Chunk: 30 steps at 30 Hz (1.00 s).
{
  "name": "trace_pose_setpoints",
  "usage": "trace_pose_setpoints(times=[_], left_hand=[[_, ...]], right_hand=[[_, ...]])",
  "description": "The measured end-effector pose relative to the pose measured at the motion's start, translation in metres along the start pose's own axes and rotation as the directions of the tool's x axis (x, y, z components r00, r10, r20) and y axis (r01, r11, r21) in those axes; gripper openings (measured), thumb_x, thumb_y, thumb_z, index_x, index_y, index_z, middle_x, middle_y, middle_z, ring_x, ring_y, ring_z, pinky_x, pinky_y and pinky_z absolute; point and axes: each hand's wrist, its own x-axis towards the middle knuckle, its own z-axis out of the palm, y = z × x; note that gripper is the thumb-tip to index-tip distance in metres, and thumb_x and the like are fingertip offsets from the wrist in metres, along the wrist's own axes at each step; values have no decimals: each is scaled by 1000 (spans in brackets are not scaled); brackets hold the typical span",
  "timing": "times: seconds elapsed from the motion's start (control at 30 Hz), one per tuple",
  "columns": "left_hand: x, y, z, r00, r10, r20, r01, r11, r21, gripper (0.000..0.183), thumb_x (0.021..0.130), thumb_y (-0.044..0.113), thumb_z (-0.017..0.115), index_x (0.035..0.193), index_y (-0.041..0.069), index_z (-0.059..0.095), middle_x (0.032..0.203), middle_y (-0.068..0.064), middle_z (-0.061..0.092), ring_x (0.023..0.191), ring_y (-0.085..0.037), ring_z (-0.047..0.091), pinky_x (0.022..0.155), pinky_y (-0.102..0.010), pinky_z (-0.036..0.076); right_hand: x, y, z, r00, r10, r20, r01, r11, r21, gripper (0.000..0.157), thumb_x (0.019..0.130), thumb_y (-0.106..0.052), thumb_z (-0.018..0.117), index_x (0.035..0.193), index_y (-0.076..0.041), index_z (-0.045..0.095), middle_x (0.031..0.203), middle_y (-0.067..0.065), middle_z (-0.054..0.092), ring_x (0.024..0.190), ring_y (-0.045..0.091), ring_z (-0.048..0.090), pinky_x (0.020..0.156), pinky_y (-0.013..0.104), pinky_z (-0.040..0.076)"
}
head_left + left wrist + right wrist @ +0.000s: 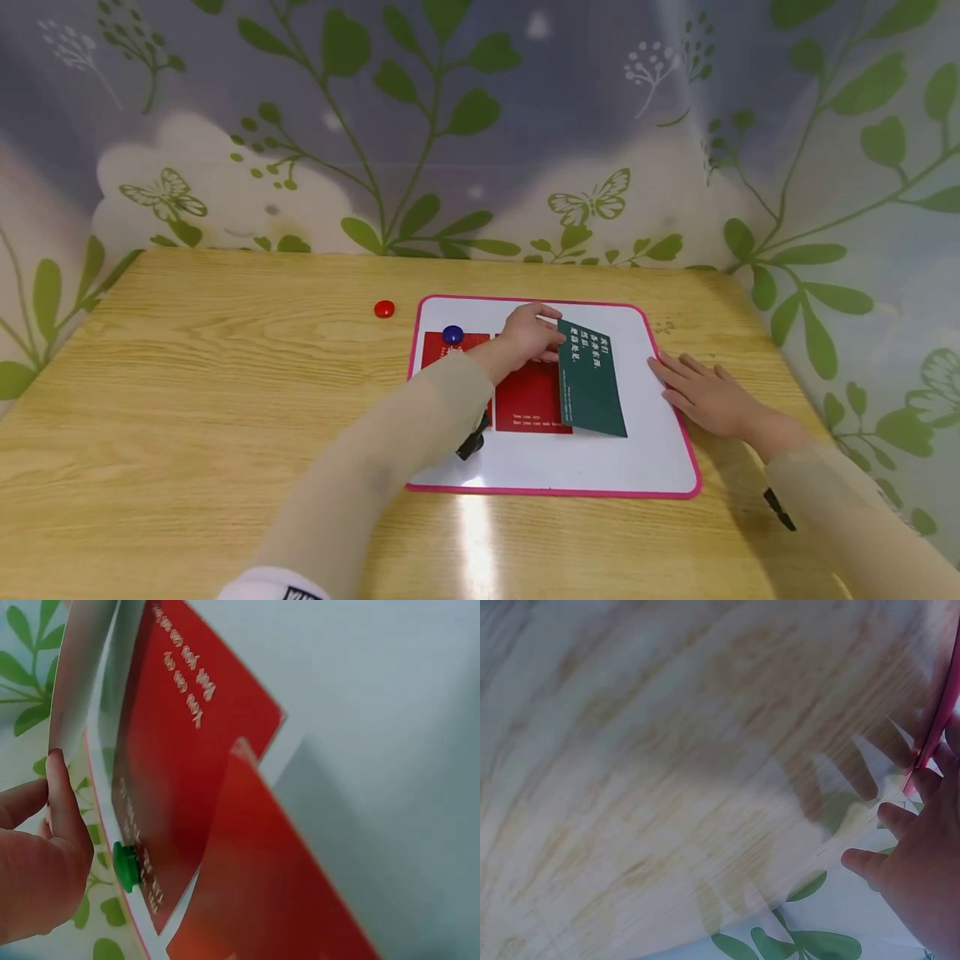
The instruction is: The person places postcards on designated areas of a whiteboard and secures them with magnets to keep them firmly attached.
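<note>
A green card (592, 375) with white lettering stands tilted over the right part of a pink-rimmed whiteboard (660, 467). My left hand (528, 333) pinches its upper left edge; in the left wrist view the thumb and fingers (64, 802) hold the pale edge of this card. Beneath it lies a red card (525, 400), partly covered. Another red card (442, 346), at the board's left, is mostly hidden by my left forearm. My right hand (708, 396) rests at the board's right rim with fingers extended, holding nothing.
A blue round magnet (452, 334) sits at the top of the left red card. In the left wrist view a green magnet (126, 866) is on the other red card. One red magnet (384, 309) lies on the wooden table (225, 400), left of the board. Behind stands a leaf-patterned backdrop (480, 125).
</note>
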Motion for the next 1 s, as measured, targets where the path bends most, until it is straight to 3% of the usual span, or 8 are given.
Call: trace_pose_setpoints(times=[0.13,0.43,0.73,1.0], left_hand=[[4,-4,6,1000,-17,-10,17,1000,9,38,87,5,63,124,6,53,111,-14,58,86,-22,67,67,-28,57],[10,-10,16,1000,-27,-2,27,999,35,38,86,6,65,122,6,54,105,-12,59,67,-13,58,59,-24,56],[12,-8,18,999,-38,-17,39,996,82,37,87,9,65,122,7,54,101,-12,62,64,-12,59,52,-19,53],[12,-7,23,999,-48,-10,49,990,132,34,91,15,60,124,6,53,72,-6,56,57,-11,56,48,-19,51]], right_hand=[[0,2,1,1000,-4,-7,4,1000,-2,61,97,-41,41,149,-16,23,154,19,21,136,51,17,104,72,10],[-1,1,0,1000,-14,-15,14,1000,9,60,97,-41,42,149,-15,24,153,19,22,136,50,18,103,73,9],[0,0,-1,1000,-14,-16,15,1000,12,60,97,-39,42,149,-15,24,153,19,22,136,50,17,103,73,10],[0,2,0,1000,-6,-16,7,1000,12,60,97,-41,41,148,-15,25,153,19,22,136,50,17,104,72,10]])
